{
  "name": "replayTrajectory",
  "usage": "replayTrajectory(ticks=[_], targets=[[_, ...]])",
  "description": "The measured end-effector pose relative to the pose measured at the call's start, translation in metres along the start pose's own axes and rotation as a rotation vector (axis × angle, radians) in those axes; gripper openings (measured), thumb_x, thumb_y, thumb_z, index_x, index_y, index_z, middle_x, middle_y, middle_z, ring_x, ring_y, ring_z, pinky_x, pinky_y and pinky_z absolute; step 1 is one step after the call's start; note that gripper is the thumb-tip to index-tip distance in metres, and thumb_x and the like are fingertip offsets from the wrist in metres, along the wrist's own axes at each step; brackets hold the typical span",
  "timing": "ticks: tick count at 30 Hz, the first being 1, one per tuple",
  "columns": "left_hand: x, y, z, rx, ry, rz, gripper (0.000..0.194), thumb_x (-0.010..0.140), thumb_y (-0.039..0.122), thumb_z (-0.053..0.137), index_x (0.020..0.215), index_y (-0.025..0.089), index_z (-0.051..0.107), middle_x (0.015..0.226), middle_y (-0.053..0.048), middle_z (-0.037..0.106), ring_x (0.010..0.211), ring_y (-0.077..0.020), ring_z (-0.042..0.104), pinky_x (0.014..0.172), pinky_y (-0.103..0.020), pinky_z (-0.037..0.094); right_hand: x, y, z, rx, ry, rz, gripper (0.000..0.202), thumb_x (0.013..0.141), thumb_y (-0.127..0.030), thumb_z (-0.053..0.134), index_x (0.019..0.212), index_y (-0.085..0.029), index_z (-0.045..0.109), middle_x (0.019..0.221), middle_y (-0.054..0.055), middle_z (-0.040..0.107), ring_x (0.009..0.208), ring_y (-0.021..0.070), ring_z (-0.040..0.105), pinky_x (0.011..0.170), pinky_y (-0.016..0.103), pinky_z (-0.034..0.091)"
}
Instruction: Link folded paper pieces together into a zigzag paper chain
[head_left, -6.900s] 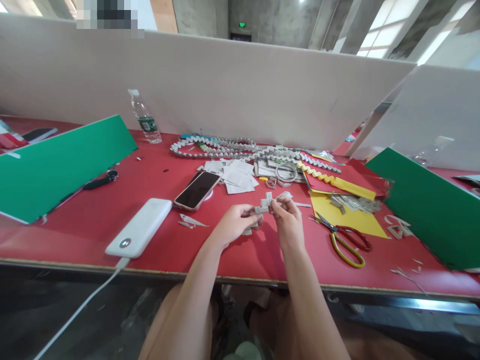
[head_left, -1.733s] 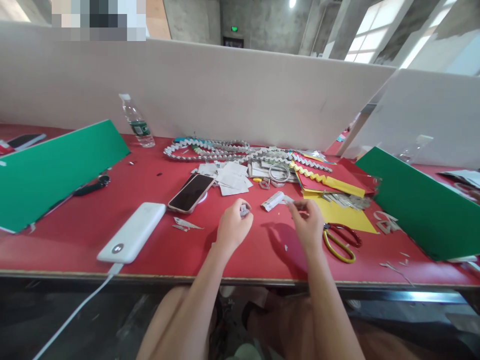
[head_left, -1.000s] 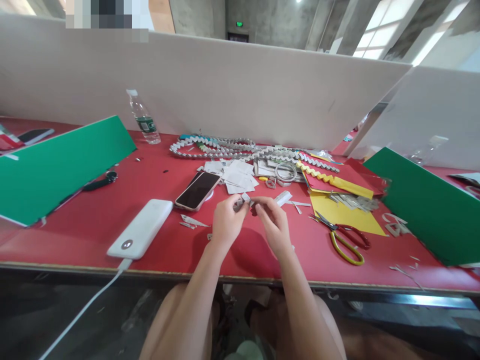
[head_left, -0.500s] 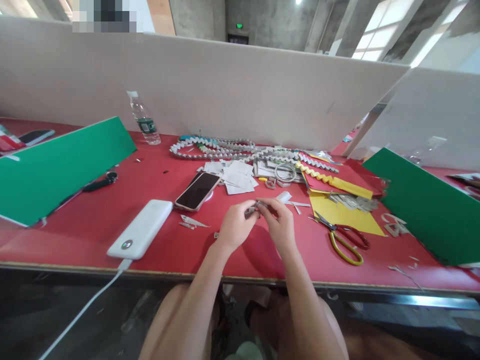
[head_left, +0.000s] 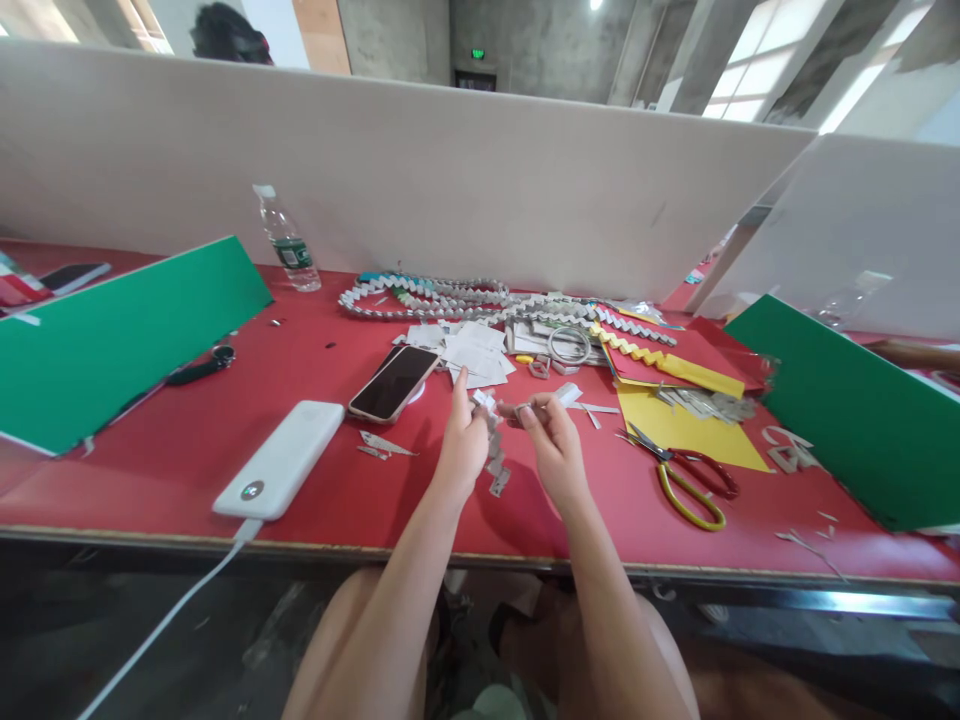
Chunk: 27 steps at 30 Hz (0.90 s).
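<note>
My left hand (head_left: 463, 445) is closed on a short zigzag chain of folded grey-white paper (head_left: 496, 462), its thumb raised. The chain hangs down from the fingers toward the red tabletop. Just to the right, my right hand (head_left: 557, 440) pinches a small folded paper strip (head_left: 511, 411) near the chain's upper end. Whether strip and chain touch is too small to tell. A stack of white paper pieces (head_left: 475, 352) lies beyond the hands. Long zigzag paper chains (head_left: 450, 300) are heaped at the back, and a yellow one (head_left: 637, 348) lies to their right.
Scissors (head_left: 679, 475) lie open at right by yellow paper (head_left: 697, 440). A phone (head_left: 395, 384) and a white power bank (head_left: 281, 460) with a cable are at left. A water bottle (head_left: 289, 245) stands behind. Green boards (head_left: 135, 340) flank the red table. Paper scraps (head_left: 386, 442) lie about.
My hands have moved slightly apart from where they met. The paper chain now shows hanging from my left hand, and my left thumb has lifted.
</note>
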<state>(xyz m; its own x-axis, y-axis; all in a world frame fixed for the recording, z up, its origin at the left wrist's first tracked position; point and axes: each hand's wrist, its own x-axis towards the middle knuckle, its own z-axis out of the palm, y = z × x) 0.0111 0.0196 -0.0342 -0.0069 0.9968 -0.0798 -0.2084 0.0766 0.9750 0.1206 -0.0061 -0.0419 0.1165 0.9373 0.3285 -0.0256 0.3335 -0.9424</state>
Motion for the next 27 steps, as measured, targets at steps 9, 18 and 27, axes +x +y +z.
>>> replayTrajectory(ticks=[9,18,27], targets=[[0.004,0.004,0.001,-0.317,0.062,-0.203,0.046,0.077,0.01,0.051,0.122,0.013,0.047,0.082,-0.004,0.06,0.06,-0.008,0.055,0.059,-0.02,0.044,0.001,0.012,0.001,-0.149,-0.06,0.054,0.016,0.085,-0.039,0.046,0.083,-0.023,0.048,0.067,-0.003,0.053,0.068,0.0146,0.057,0.072,0.031,0.047],[0.003,0.006,0.001,-0.433,-0.129,-0.121,0.011,0.068,0.017,0.067,0.076,0.011,0.063,0.075,-0.004,0.064,0.079,-0.0135,0.061,0.084,-0.027,0.044,0.002,0.004,0.0,-0.137,0.047,0.026,0.013,0.084,-0.036,0.048,0.083,-0.022,0.049,0.078,-0.001,0.06,0.076,0.0142,0.058,0.075,0.029,0.045],[-0.005,0.008,0.002,-0.248,-0.267,-0.231,0.035,0.075,0.041,0.061,0.103,0.02,0.061,0.094,-0.007,0.066,0.074,-0.017,0.063,0.065,-0.031,0.051,0.002,0.0,0.001,0.022,0.143,0.054,0.013,0.083,-0.036,0.05,0.086,-0.023,0.047,0.081,0.001,0.065,0.077,0.017,0.064,0.067,0.031,0.052]])
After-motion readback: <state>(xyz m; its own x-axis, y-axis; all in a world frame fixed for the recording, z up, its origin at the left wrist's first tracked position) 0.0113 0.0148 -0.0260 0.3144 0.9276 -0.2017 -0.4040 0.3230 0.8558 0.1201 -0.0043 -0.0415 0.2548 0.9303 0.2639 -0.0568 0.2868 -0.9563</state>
